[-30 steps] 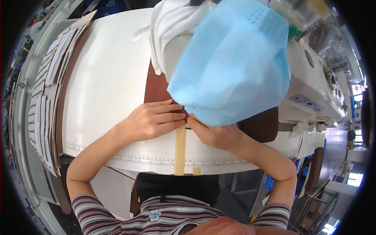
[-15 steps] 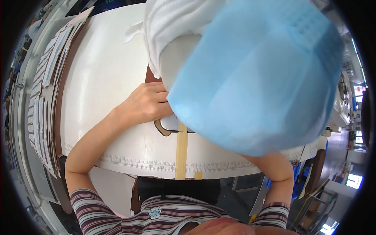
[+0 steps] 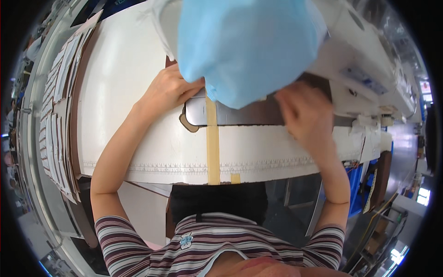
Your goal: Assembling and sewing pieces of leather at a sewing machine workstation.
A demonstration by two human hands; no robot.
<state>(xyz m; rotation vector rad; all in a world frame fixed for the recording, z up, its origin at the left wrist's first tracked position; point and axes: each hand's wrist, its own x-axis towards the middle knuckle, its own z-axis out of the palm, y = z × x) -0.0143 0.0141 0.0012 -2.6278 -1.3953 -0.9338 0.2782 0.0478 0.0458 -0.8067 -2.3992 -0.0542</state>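
Observation:
My left hand (image 3: 173, 87) rests by the left end of a metal plate (image 3: 247, 114) set into the white table. Its fingers are curled in, and their tips and whatever they grip are hidden. On the plate's right part hovers or rests my right hand (image 3: 304, 111), bent at the knuckles and smeared by motion. A large light-blue soft sheet (image 3: 249, 51), close to the camera, covers the area between both hands. White cloth (image 3: 161, 23) shows beyond my left hand. Any workpiece under the blue sheet is out of sight.
A white sewing machine (image 3: 369, 83) stands at the right. Yellow tape (image 3: 212, 152) crosses the plate's left part down to the front edge, over a printed ruler scale (image 3: 152, 165). Stacked striped pieces on cardboard (image 3: 57, 124) line the left edge. A blue bin (image 3: 354, 184) sits below right.
The blue sheet has shifted up and left in view, uncovering my right hand, more of the metal plate and the sewing machine. My left hand stays curled near the plate's left end.

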